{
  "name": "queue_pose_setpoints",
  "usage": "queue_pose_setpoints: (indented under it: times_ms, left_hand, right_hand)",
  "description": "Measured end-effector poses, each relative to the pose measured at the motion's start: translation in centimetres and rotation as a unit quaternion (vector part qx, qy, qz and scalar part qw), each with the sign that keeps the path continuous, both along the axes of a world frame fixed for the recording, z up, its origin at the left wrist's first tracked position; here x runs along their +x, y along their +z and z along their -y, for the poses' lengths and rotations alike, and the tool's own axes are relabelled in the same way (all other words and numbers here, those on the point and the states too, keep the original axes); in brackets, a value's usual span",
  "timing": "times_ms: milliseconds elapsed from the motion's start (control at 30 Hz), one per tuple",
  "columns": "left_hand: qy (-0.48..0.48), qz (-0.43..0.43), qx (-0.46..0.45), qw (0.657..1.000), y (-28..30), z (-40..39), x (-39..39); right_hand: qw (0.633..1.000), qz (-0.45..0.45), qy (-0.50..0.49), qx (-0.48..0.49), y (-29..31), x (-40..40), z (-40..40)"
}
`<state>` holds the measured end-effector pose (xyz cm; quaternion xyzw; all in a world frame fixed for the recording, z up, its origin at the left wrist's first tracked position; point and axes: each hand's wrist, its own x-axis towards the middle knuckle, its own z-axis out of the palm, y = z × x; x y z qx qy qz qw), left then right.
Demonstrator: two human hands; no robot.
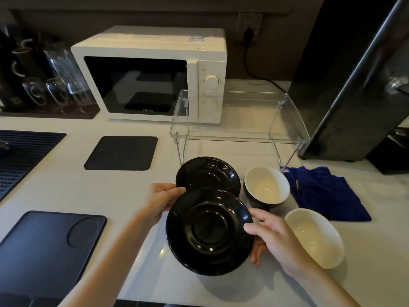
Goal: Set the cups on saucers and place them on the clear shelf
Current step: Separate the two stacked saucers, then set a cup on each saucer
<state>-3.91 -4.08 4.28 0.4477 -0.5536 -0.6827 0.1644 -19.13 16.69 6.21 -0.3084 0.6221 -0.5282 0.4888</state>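
A black saucer (209,231) is lifted above the white counter, tilted toward me. My left hand (161,201) grips its left rim and my right hand (273,237) grips its right rim. A second black saucer (207,173) lies flat on the counter just behind it. Two cups, white inside and dark outside, stand to the right: the far cup (266,186) beside the second saucer, the near cup (315,237) right of my right hand. The clear shelf (239,136) stands behind them on wire legs, with nothing on top.
A white microwave (150,74) sits at the back, partly behind the shelf. A blue cloth (325,192) lies right of the cups. Black mats (121,152) (51,249) lie to the left. Glassware (55,85) stands at the back left, and a dark appliance (358,85) at the right.
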Motion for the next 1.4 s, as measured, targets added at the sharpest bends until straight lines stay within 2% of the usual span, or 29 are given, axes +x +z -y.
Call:
queue_pose_setpoints:
  times_ms: [233,833,1067,1133,1167,1233,1267,1300,1333,1400]
  left_hand:
    - [0.022,-0.03,0.047,0.998,-1.7,0.6,-1.8]
    - [0.032,-0.035,0.066,0.997,-3.3,0.7,-1.8]
    - [0.048,0.043,-0.011,0.998,-3.3,0.5,-2.4]
    - [0.039,0.105,-0.093,0.989,-2.7,0.3,-2.4]
    - [0.029,0.157,-0.164,0.973,-2.4,0.1,-2.3]
    - [0.018,0.241,-0.329,0.913,-1.6,-0.4,-2.2]
    - [0.021,0.237,-0.383,0.893,-1.1,-0.9,-2.3]
    - [0.016,0.208,-0.408,0.889,-0.5,-1.6,-2.5]
    - [-0.005,0.169,-0.404,0.899,0.0,-2.3,-2.8]
    - [-0.07,0.079,-0.291,0.951,0.9,-4.1,-4.3]
  right_hand:
    - [0.999,0.027,0.009,0.042,-1.9,0.8,-1.5]
    - [0.997,0.02,-0.013,0.071,-4.5,1.1,-1.5]
    - [0.995,-0.007,-0.026,0.091,-4.4,1.4,-1.7]
    - [0.992,-0.056,-0.03,0.106,-3.9,1.5,-1.8]
    - [0.987,-0.107,-0.025,0.117,-3.5,1.6,-1.8]
    - [0.964,-0.23,-0.007,0.133,-2.4,1.6,-2.2]
    - [0.951,-0.281,-0.001,0.13,-1.6,1.4,-2.4]
    - [0.941,-0.318,0.0,0.115,-0.7,1.1,-2.6]
    - [0.934,-0.346,0.001,0.092,0.3,0.7,-3.0]
    - [0.915,-0.4,-0.013,0.043,2.1,-0.5,-3.7]
